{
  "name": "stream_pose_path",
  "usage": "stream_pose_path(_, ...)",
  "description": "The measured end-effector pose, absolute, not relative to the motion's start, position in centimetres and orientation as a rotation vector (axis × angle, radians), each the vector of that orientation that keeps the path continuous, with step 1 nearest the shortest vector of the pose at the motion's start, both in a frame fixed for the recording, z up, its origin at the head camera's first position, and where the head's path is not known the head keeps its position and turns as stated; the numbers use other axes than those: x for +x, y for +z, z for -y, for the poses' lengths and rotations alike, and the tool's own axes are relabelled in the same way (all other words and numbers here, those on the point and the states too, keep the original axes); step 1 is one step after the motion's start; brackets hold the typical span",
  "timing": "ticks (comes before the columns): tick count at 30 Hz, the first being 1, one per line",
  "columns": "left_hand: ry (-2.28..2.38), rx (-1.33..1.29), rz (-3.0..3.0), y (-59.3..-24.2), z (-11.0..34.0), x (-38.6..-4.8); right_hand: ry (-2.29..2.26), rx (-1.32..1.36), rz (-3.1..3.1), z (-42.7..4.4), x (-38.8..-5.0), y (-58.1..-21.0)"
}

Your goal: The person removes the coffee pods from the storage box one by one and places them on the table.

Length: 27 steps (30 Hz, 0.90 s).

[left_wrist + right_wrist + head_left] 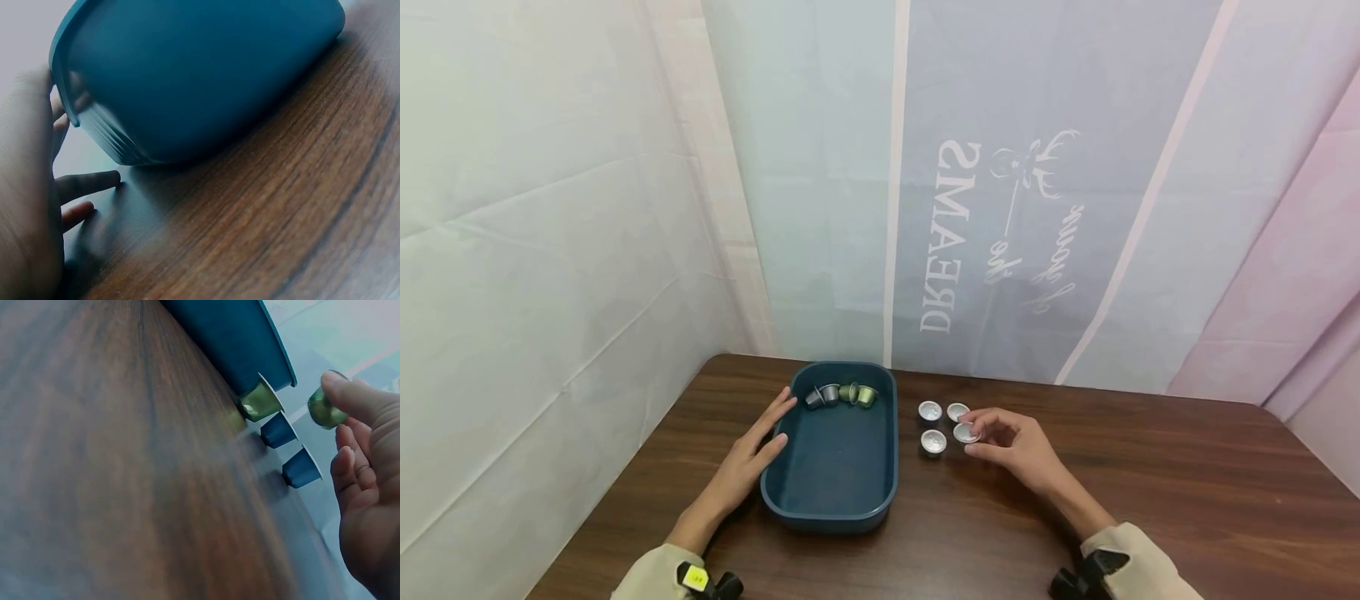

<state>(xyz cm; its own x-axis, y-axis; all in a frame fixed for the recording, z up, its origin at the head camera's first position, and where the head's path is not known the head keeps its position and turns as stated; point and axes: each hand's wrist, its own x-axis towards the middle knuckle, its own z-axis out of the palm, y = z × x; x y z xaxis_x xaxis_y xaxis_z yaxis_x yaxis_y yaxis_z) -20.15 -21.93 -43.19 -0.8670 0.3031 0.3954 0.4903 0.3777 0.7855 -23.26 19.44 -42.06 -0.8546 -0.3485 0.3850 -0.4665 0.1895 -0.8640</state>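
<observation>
The right hand [1018, 450] pinches a green capsule [326, 410] by its rim, slightly raised off the table in the right wrist view. Beside it stand another green capsule [261, 402] and two blue ones [279, 430], [302, 469], silver lids up in the head view. The left hand [747, 462] rests against the left side of a blue tray [830, 523], its fingers extended and apart. Inside the tray's far end lie several capsules [830, 394], some grey and some green, on their sides.
The brown wooden table [1187, 483] spreads out around the tray and capsules. Behind it hangs a pale curtain [820, 250] with printed lettering, and another light cloth [535, 250] hangs at the left.
</observation>
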Motion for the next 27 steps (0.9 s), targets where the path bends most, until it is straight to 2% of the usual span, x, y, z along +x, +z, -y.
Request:
stream_pose_path(3,-1.473,-0.703,2.454,-44.4,22.3,-20.9,1.728,0.808,2.368,-19.7,-23.7,-43.0)
stream_pose_path(11,-1.497,-0.698,2.456,-43.9,22.0,-20.7,1.632,0.780,2.409,-20.3,-24.3,-44.8)
stream_pose_path(20,-1.502,-0.715,2.435,-44.6,22.4,-21.1,1.500,0.877,2.396,-20.4,-24.5,-45.5)
stream_pose_path(27,-1.505,-0.711,2.442,-43.0,21.9,-20.1,1.456,0.900,2.407,-19.9,-24.2,-45.0)
